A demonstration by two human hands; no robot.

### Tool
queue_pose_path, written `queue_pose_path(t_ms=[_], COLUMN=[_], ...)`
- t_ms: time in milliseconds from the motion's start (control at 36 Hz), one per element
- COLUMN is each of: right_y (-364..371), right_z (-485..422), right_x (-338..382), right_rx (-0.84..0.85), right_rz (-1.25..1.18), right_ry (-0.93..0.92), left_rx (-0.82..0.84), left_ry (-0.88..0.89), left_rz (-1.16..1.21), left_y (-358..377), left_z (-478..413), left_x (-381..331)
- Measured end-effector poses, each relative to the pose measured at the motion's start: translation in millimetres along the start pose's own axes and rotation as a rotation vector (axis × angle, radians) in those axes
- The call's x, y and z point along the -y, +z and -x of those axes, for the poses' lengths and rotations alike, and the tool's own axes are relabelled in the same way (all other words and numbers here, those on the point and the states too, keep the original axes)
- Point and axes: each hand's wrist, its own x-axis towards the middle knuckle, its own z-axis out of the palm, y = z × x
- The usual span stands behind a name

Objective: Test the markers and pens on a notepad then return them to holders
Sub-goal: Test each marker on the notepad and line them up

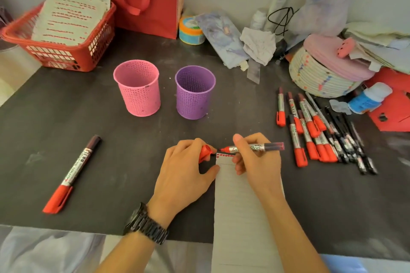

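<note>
Two mesh holders stand side by side on the dark table, one pink holder and one purple holder. One capped red marker lies alone at the left, and one notepad lies at the front edge, while the heap of red-capped markers and black pens at the right overlaps too much to count. The left hand curls round one red cap with its thumb at the notepad's edge, and the right hand grips one uncapped marker with its tip at the red marks on the notepad's top.
</note>
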Motion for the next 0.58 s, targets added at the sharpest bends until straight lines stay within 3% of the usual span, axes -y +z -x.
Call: queue_pose_path(t_ms=[222,583], right_y=[0.5,3.6], right_z=[1.1,-1.4], right_x=[-8.0,-11.4], right_rx=[-0.141,-0.148], right_rz=[0.094,0.118], right_ry=[-0.068,-0.111], left_rx=[0.023,0.026], left_ry=[-0.008,0.02], left_rz=[-0.036,-0.065], left_y=[1.9,0.4], left_z=[-0.1,-0.4], left_x=[0.1,-3.4])
